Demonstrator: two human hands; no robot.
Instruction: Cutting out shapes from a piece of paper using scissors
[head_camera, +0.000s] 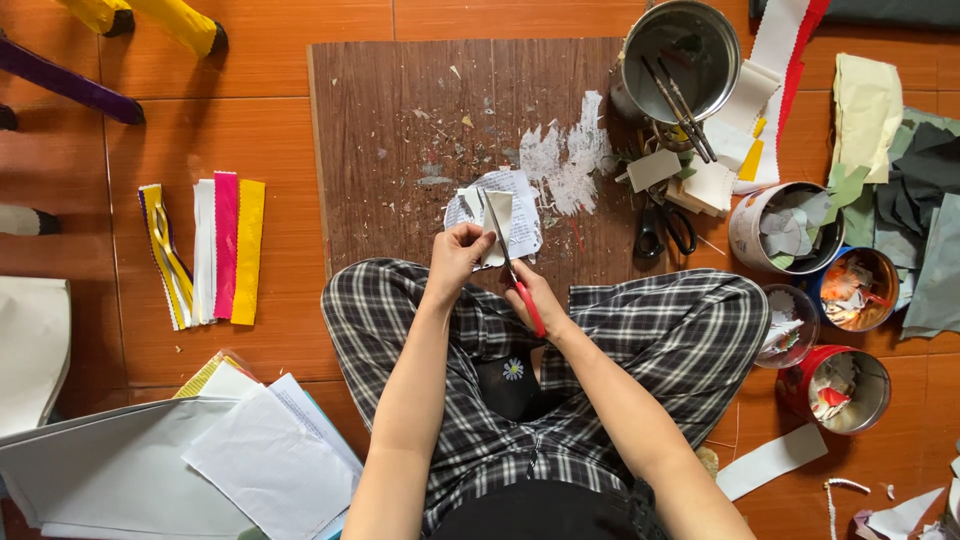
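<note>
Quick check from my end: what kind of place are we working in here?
Probably a home craft spot on a tiled floor, not a workshop bench. A glue-stained wooden board serves as work surface, tins of paper scraps stand alongside, and the right hand cuts white paper with red-handled scissors.

Scissor handles (531, 308) hidden inside right hand (535, 297), grey paper stack (110, 470) cut by bottom edge, print on sheet (520, 215) too small to tell

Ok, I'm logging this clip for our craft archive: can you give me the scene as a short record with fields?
left hand: holds small pale paper piece
right hand: grips red-handled scissors, blades at the paper
surface: brown board on floor
nearby: black scissors, metal pot, coloured strips, tins of scraps
</note>
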